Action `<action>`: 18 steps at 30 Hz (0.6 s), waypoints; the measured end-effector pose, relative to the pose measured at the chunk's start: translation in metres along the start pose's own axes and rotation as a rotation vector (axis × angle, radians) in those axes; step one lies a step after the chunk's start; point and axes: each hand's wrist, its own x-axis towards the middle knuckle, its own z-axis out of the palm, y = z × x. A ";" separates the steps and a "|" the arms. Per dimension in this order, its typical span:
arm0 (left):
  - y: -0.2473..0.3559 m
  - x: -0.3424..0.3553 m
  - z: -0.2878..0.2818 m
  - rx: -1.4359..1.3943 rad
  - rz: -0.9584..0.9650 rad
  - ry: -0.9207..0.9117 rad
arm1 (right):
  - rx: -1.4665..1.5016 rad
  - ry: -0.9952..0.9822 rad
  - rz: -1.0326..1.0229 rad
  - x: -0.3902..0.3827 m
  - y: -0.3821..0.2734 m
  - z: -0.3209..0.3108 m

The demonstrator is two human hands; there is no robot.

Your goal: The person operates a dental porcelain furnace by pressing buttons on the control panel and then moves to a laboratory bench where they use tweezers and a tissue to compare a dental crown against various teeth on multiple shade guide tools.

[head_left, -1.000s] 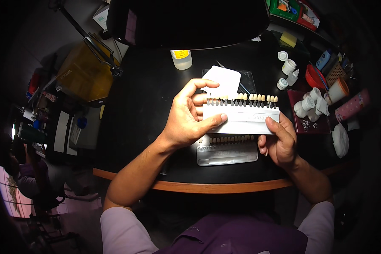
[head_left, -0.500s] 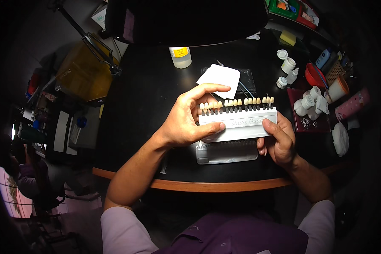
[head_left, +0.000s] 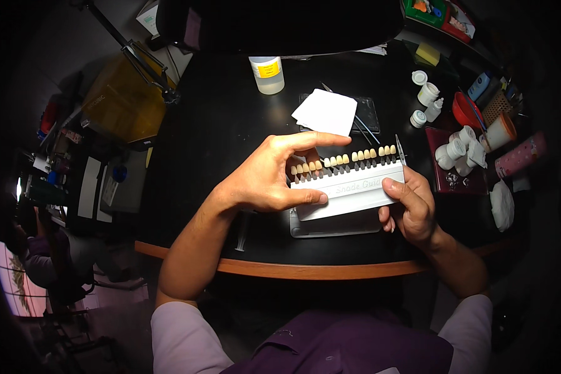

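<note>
A dental shade guide [head_left: 349,192] is held up over the desk between both hands, its white bar slanting up to the right. Tooth-shaped tabs [head_left: 338,161] in cream shades stand in a row along its top. My left hand [head_left: 262,176] grips the left end, thumb on the front face and index finger stretched above the tabs. My right hand [head_left: 416,202] closes on the right end, thumb pressed to the front. A thin metallic piece [head_left: 400,149] sticks up at that end. Below lies a silver-grey case [head_left: 336,230], partly hidden by the guide.
White paper squares [head_left: 324,112] lie on a dark pad with slim tools [head_left: 366,129]. A bottle with a yellow label [head_left: 268,75] stands farther back. At right are white jars [head_left: 428,93], a red bowl [head_left: 466,111] and a dark red tray [head_left: 439,181]. A wooden edge [head_left: 318,269] borders the desk.
The shade guide has tilted more, its left end lower, and the metallic piece now rises at its right end. My left index finger reaches farther right. The view has shifted slightly.
</note>
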 end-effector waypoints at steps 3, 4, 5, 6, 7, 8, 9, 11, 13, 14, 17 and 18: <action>0.004 0.000 0.001 0.040 -0.002 -0.044 | -0.003 0.008 0.009 0.000 -0.002 0.005; 0.004 -0.001 0.001 0.037 -0.001 -0.042 | 0.000 0.017 0.014 0.000 -0.003 0.006; 0.004 -0.001 0.001 0.005 0.010 -0.052 | -0.002 0.018 0.016 0.000 -0.003 0.005; 0.003 -0.001 0.001 -0.028 0.022 -0.062 | 0.010 -0.019 0.028 0.000 -0.003 0.002; 0.003 -0.001 0.000 -0.029 0.022 -0.062 | 0.023 -0.056 0.040 0.000 -0.003 0.001; 0.002 -0.002 0.000 -0.028 0.000 -0.082 | 0.023 -0.054 0.041 0.000 -0.001 0.000; 0.002 -0.001 0.000 -0.026 -0.022 -0.102 | 0.022 -0.046 0.030 0.001 0.002 0.000; 0.002 0.000 0.001 -0.023 -0.006 -0.105 | 0.020 -0.039 0.019 0.001 0.002 -0.001; 0.002 0.000 0.001 -0.018 0.010 -0.110 | 0.017 -0.052 0.035 0.001 -0.001 -0.001; 0.001 -0.001 0.002 -0.025 -0.015 -0.097 | 0.017 -0.052 0.035 0.000 -0.001 -0.001; 0.001 -0.001 0.002 -0.024 -0.038 -0.071 | 0.028 -0.027 0.020 0.000 0.001 -0.001; 0.000 -0.001 0.002 -0.016 -0.036 -0.057 | 0.030 -0.024 0.014 0.000 0.002 -0.001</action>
